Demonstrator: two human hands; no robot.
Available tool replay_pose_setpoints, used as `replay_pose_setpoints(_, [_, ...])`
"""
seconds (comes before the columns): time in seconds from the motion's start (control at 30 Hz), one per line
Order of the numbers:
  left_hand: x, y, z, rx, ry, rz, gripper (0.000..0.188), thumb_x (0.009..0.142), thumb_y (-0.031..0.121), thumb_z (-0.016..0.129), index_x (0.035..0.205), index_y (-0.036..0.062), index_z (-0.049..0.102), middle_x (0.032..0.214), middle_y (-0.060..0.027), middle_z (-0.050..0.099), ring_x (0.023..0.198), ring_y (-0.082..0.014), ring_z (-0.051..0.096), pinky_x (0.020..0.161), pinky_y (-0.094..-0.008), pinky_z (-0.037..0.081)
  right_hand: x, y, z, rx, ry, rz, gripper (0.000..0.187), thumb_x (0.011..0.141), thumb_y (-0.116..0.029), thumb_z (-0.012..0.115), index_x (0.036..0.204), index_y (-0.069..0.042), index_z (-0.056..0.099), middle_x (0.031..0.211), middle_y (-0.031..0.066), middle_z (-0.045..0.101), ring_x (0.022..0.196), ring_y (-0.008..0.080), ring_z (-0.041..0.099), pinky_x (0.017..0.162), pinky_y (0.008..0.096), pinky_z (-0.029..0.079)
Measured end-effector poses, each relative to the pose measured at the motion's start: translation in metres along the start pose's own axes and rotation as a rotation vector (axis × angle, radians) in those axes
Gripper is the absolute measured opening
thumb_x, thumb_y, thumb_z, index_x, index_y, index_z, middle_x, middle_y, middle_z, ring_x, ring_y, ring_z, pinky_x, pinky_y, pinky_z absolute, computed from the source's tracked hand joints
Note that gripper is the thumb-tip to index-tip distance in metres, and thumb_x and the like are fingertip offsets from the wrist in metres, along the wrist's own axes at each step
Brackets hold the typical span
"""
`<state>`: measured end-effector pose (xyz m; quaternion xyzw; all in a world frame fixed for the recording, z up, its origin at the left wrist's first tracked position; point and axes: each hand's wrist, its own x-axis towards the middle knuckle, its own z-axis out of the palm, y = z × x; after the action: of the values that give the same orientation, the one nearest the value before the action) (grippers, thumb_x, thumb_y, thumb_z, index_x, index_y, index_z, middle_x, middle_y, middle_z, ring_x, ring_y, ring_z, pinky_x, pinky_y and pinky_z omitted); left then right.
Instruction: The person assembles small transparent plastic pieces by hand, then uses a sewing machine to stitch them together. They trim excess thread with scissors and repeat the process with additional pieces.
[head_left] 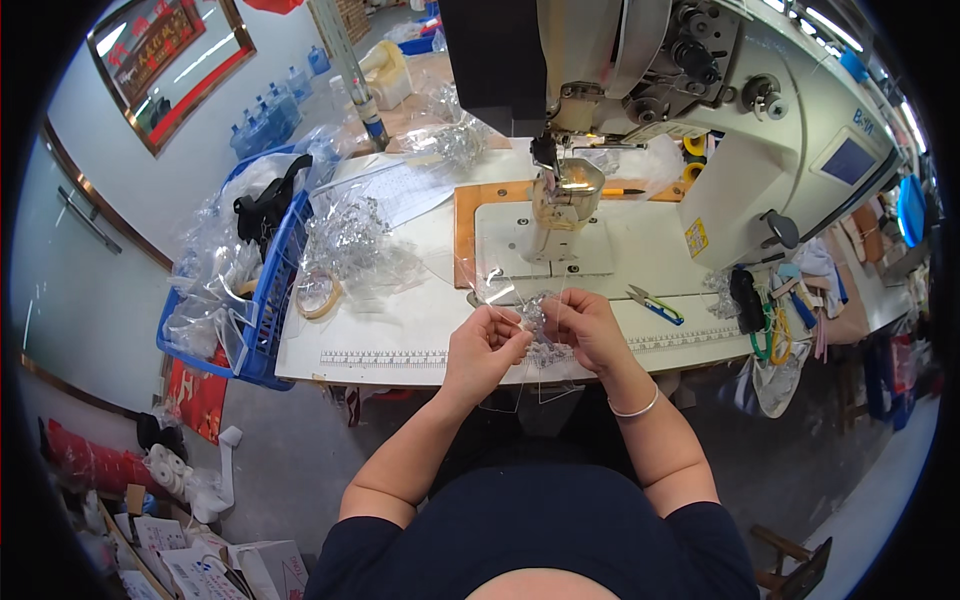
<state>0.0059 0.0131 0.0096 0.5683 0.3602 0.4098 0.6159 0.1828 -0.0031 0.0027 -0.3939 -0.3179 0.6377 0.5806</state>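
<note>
At a white sewing table, a person pinches clear plastic between two bare hands, just short of the machine. The left hand holds its side in a narrow grip, thumb against bent fingers; the right hand appears to pinch the other side, though crumpled film hides exactly what its fingertips hold.

The piece lies at 3 o'clock from the left hand and 9 o'clock from the right, with loose sheet edges reaching toward 11 o'clock and down to 6, past the table's front edge. Its long axis seems to run roughly 12 to 6, but transparency makes that uncertain. The relation that matters most, by judgement, is to the post: it stands near 12 o'clock from the plastic, well apart from it, with the right hand the nearer.

Snips rest at 2 o'clock from the right hand; a tape roll sits toward 10 from the left.
</note>
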Motion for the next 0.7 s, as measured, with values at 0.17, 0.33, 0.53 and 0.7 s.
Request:
replay_pose_setpoints(0.17, [0.000,-0.007,0.002,0.083,0.048,0.065,0.020,0.081,0.003,0.067,0.096,-0.0016,0.055,0.078,-0.0048,0.061,0.067,-0.0069,0.059,0.062,-0.0197,0.049,-0.003,-0.003,0.007,-0.017,0.060,0.007,0.016,0.088,-0.013,0.064,0.077,-0.005,0.057,0.068,0.0007,0.055,0.058,0.0094,0.051,0.052,0.0229,0.041])
replay_pose_setpoints(0.33, [-0.001,-0.003,0.004,0.039,0.033,0.037,0.020,0.080,0.004,0.067,0.096,-0.0011,0.055,0.077,-0.0044,0.061,0.066,-0.0065,0.059,0.061,-0.0195,0.049,-0.003,0.000,-0.002,-0.010,0.013,0.012,0.014,0.087,-0.014,0.065,0.078,-0.005,0.057,0.070,0.0004,0.057,0.061,0.0091,0.054,0.055,0.0235,0.044])
replay_pose_setpoints(0.53, [0.000,-0.005,0.003,0.064,0.059,0.039,0.020,0.079,0.005,0.068,0.094,-0.0007,0.056,0.075,-0.0032,0.061,0.065,-0.0058,0.058,0.061,-0.0188,0.048,-0.002,0.001,-0.003,0.003,-0.010,-0.004,0.015,0.085,-0.014,0.068,0.079,-0.004,0.059,0.071,0.0009,0.059,0.062,0.0085,0.055,0.057,0.0218,0.047])
replay_pose_setpoints(0.7, [0.000,-0.005,0.004,0.155,0.075,0.030,0.024,0.079,0.004,0.068,0.096,-0.0005,0.053,0.076,-0.0030,0.058,0.064,-0.0065,0.056,0.059,-0.0182,0.047,-0.004,0.003,-0.002,-0.005,0.006,0.020,0.015,0.086,-0.015,0.067,0.081,-0.004,0.059,0.071,0.0014,0.059,0.062,0.0092,0.056,0.059,0.0230,0.049])
